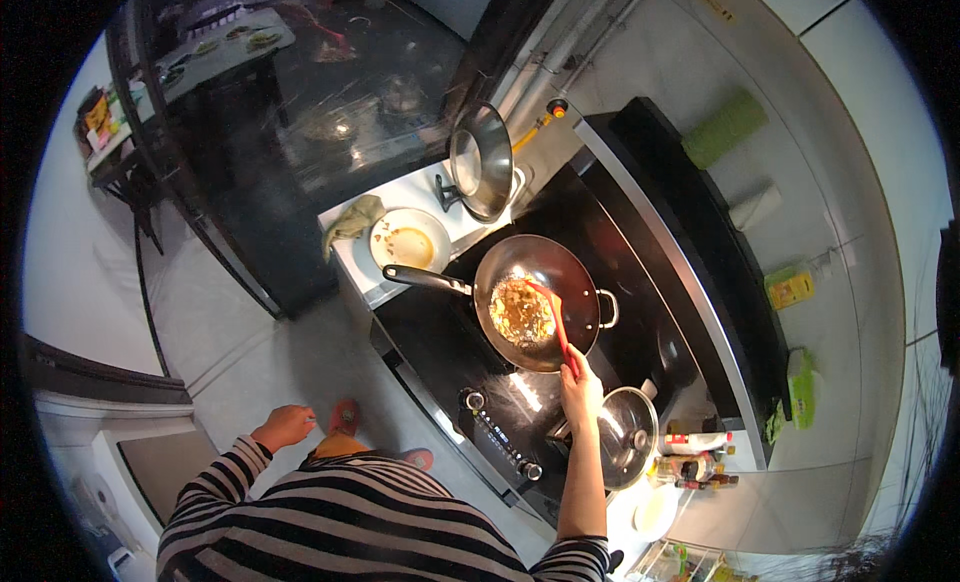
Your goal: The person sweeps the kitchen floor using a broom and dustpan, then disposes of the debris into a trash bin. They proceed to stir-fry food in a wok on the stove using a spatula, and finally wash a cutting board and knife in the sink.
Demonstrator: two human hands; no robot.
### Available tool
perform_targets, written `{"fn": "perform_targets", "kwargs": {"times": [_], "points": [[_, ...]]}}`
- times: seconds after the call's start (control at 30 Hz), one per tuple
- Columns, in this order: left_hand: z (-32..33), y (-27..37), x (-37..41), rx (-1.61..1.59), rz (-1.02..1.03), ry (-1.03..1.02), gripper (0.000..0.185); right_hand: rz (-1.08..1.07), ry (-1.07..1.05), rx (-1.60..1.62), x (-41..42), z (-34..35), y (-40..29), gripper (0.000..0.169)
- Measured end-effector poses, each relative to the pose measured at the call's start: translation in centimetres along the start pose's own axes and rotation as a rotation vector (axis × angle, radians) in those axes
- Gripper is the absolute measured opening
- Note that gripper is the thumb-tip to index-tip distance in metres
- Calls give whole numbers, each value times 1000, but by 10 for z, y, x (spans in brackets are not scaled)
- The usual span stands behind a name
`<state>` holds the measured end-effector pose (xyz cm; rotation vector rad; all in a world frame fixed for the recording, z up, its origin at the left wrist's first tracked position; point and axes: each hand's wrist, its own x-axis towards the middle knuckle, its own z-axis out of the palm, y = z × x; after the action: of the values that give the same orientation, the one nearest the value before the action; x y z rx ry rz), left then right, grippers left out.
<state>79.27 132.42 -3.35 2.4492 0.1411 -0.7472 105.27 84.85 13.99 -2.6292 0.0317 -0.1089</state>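
Observation:
My right hand (580, 387) is closed around the handle of a red spatula (558, 315), whose head rests in a wok (574, 282). Glistening brown food in oil (521, 310) lies at the wok's bottom. The wok sits on a black glass gas hob (450, 349), its long black handle pointing left. My left hand (289, 427) hangs at my side over the floor, holding nothing, with its fingers loosely curled. Left of the wok, a white bowl (411, 240) contains a little yellowish liquid and brown bits.
A green cloth (356, 220) and an upright pan lid (482, 162) are on the white counter beside the bowl. A glass-lidded pot (626, 438) stands on the hob's right side, near several seasoning bottles (694, 469). The range hood (675, 259) juts out beyond the wok.

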Motion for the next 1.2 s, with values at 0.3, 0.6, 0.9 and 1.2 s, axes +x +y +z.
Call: {"fn": "perform_targets", "kwargs": {"times": [0.3, 0.6, 0.9, 1.2], "points": [[33, -40, -5, 8, 3, 49, 28, -124, -159, -274, 3, 10, -23, 41], [37, -36, 14, 26, -25, -61, 28, -155, -178, -334, -48, -65, -25, 38], [-7, -1, 44, -35, 53, 24, 28, 39, 30, -86, -30, -14, -6, 36], [-6, -47, 42, 46, -26, -98, 32, 134, 160, -47, -52, 34, -22, 41]]}}
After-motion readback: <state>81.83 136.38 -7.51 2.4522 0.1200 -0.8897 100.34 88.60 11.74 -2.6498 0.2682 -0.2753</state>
